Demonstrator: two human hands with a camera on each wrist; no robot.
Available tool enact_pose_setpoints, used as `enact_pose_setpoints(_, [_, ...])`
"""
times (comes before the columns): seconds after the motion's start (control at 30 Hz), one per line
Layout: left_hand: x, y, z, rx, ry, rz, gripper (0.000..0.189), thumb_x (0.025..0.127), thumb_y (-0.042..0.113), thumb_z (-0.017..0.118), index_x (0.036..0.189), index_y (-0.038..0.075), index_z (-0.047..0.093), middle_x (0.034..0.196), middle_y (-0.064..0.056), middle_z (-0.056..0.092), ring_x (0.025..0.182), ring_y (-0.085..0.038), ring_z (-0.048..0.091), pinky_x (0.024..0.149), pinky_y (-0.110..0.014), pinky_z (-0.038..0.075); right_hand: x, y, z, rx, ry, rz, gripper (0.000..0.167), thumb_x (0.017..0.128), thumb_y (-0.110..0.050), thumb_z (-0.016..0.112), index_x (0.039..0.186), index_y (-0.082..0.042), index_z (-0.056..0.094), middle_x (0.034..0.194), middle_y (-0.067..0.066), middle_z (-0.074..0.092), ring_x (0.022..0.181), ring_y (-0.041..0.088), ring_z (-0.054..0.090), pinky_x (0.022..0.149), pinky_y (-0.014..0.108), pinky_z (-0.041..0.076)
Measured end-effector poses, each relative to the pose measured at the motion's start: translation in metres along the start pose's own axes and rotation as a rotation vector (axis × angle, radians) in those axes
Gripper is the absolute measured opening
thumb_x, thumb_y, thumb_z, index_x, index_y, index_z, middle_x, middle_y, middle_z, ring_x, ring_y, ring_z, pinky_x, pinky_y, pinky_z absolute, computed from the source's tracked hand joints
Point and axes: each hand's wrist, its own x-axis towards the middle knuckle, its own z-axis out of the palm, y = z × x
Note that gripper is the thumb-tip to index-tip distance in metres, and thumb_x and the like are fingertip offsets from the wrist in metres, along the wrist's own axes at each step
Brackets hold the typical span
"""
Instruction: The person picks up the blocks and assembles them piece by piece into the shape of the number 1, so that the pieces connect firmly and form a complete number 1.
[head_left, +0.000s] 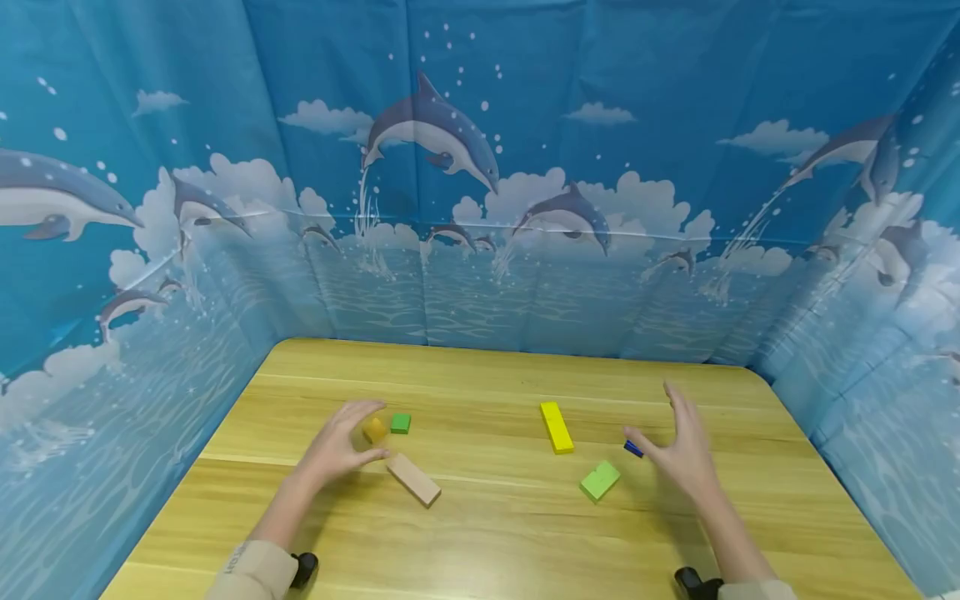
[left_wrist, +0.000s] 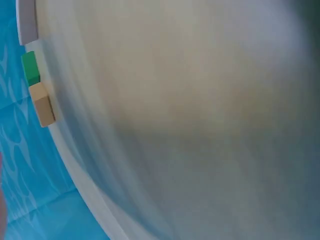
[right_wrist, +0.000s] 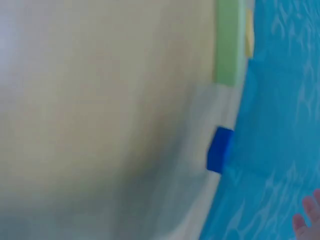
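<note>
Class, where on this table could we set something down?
Bare: between the dark green block and yellow block, and along the far edge of the table. Crowded: around left hand and orange block, around right hand and blue block.

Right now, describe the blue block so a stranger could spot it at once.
On the wood-grained table, find the right hand. Just below its thumb in the head view lies the blue block, to the right of the light green block and farther back. It's the only blue one, visibly smaller than that neighbour and the yellow block.
</note>
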Motion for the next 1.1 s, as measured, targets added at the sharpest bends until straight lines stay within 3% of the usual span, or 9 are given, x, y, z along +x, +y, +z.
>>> enact_pose_setpoints(0.27, [-0.010, -0.004, 0.007, -0.179, -0.148, -0.091, 0.068, 0.067, 0.027, 0.081, 0.127, 0.008, 0.053, 0.127, -0.012, 0.053, 0.122, -0.038, 0.041, 0.098, -0.057, 0.032, -0.026, -0.003, 0.012, 0.135, -0.003, 0.088, 0.092, 0.076, -0.030, 0.075, 0.143, -0.002, 0.019, 0.131, 0.026, 0.033, 0.114, 0.041, 0.034, 0.089, 0.056, 0.030])
enact_pose_setpoints(0.47, [-0.013, -0.007, 0.015, -0.280, -0.224, -0.072, 0.069, 0.068, 0.025, 0.080, 0.127, 0.005, 0.051, 0.124, -0.011, 0.055, 0.113, -0.032, 0.049, 0.093, -0.049, 0.041, -0.041, -0.004, 0.024, 0.144, -0.050, 0.129, 0.088, 0.075, -0.030, 0.075, 0.139, 0.003, 0.024, 0.127, 0.026, 0.036, 0.112, 0.040, 0.037, 0.089, 0.053, 0.032])
enact_pose_setpoints(0.83, [-0.014, -0.013, 0.029, -0.377, -0.278, -0.055, 0.066, 0.070, 0.024, 0.078, 0.126, 0.002, 0.051, 0.119, -0.012, 0.058, 0.108, -0.031, 0.053, 0.086, -0.042, 0.046, -0.064, -0.007, 0.039, 0.274, -0.210, 0.293, 0.089, 0.077, -0.029, 0.074, 0.138, 0.006, 0.020, 0.130, 0.024, 0.031, 0.116, 0.041, 0.034, 0.094, 0.057, 0.033])
enact_pose_setpoints(1.1, [-0.011, -0.012, 0.034, -0.420, -0.294, -0.068, 0.066, 0.069, 0.017, 0.079, 0.126, 0.001, 0.051, 0.116, -0.011, 0.060, 0.103, -0.026, 0.055, 0.081, -0.028, 0.047, -0.071, -0.003, 0.045, 0.340, -0.235, 0.335, 0.086, 0.074, -0.023, 0.076, 0.136, 0.006, 0.024, 0.130, 0.024, 0.033, 0.116, 0.037, 0.035, 0.101, 0.051, 0.029])
